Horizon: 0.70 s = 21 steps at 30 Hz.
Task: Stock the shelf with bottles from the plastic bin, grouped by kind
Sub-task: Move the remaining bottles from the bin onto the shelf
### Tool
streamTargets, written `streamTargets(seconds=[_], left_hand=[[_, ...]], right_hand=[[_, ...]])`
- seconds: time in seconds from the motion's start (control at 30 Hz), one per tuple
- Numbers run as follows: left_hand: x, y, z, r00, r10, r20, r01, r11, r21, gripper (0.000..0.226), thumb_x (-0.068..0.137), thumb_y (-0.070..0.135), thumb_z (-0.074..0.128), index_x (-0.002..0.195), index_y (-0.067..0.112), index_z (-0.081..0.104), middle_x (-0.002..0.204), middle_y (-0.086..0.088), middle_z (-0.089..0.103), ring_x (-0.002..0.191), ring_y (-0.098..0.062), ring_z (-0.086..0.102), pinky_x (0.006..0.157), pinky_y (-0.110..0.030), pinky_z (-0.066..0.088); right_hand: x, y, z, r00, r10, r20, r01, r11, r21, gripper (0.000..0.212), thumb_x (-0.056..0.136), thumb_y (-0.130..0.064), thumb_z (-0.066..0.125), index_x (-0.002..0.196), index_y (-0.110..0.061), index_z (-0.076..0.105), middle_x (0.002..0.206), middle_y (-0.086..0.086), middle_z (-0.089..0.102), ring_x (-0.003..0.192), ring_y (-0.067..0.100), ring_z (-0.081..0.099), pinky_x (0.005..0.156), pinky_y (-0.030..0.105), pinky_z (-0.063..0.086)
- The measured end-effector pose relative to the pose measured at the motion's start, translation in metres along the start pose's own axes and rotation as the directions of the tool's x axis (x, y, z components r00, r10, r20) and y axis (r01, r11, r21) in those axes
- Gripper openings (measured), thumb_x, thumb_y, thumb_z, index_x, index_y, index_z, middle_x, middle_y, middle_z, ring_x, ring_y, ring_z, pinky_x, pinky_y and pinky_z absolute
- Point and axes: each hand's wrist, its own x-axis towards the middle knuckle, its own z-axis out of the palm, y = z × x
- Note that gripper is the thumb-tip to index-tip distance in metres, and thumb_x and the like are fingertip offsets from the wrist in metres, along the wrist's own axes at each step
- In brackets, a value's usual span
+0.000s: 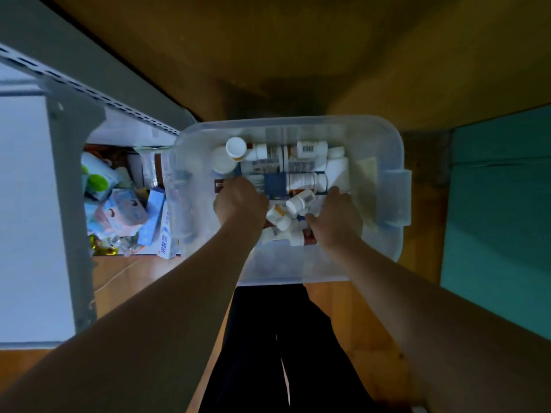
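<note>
Bin: a clear plastic bin point(387, 162) sits on the wooden floor point(343, 299) in front of the person's dark trousers point(268, 338)
Bottles: a jumble of white-capped medicine bottles point(301, 177) lies inside the bin, most on their sides; one bottle point(236, 148) at the far left stands with its white cap facing up
Small bottles: two small white bottles point(299, 201) lie tilted between the two hands
Left hand: the left hand point(240, 204) reaches down into the bin's left part, fingers curled down among the bottles; what it holds, if anything, I cannot tell
Right hand: the right hand point(337, 216) reaches into the bin's right part, knuckles up, fingers hidden under the palm; grip cannot be told
Shelf: a grey metal shelf point(68, 138) stands to the left of the bin
Below the shelf: boxes and packets point(128, 213), one a toothpaste box point(165, 242), lie heaped beside the bin
Right side: a teal surface point(501, 219) lies beside the floor
</note>
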Motion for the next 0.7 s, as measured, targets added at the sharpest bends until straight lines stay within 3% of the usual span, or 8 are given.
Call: streamTargets(seconds=[0.13,0.23,0.53,0.7], left_hand=[[0.017,0.014,0.005,0.999,0.034,-0.012,-0.031,0.978,0.207,0.036,0.093,0.039,0.065,0.114,0.01,0.061,0.104,-0.005,0.066,0.096,-0.021,0.066,0.061,-0.029,0.042],[0.019,0.015,0.011,0.998,0.056,-0.028,-0.046,0.961,0.273,0.039,0.095,0.038,0.061,0.118,0.007,0.057,0.104,-0.006,0.064,0.094,-0.02,0.065,0.058,-0.029,0.04],[-0.003,-0.002,0.002,0.99,0.035,-0.139,-0.046,0.996,-0.076,0.065,0.084,0.052,0.067,0.129,0.01,0.045,0.119,-0.008,0.061,0.104,-0.029,0.064,0.068,-0.033,0.039],[-0.029,-0.026,-0.009,0.99,0.08,-0.116,-0.108,0.959,-0.261,0.073,0.076,0.051,0.074,0.127,0.013,0.038,0.12,-0.009,0.059,0.105,-0.034,0.062,0.076,-0.038,0.046]], right_hand=[[0.003,-0.004,0.018,0.987,-0.034,-0.157,0.025,0.998,-0.062,0.056,0.082,-0.026,0.076,0.123,-0.012,0.04,0.121,0.014,0.049,0.107,0.027,0.058,0.078,0.031,0.05],[0.008,-0.004,0.021,0.983,-0.026,-0.182,0.011,0.996,-0.084,0.062,0.08,-0.029,0.078,0.124,-0.012,0.038,0.12,0.012,0.049,0.106,0.025,0.058,0.075,0.03,0.05],[0.007,-0.007,0.019,0.99,-0.021,-0.137,0.027,0.999,0.041,0.067,0.077,-0.016,0.077,0.13,-0.01,0.037,0.132,0.014,0.037,0.118,0.03,0.048,0.088,0.038,0.051],[0.004,0.002,0.016,0.986,-0.078,-0.148,0.08,0.997,0.008,0.046,0.085,-0.008,0.068,0.127,-0.016,0.048,0.128,0.01,0.042,0.117,0.029,0.049,0.086,0.037,0.049]])
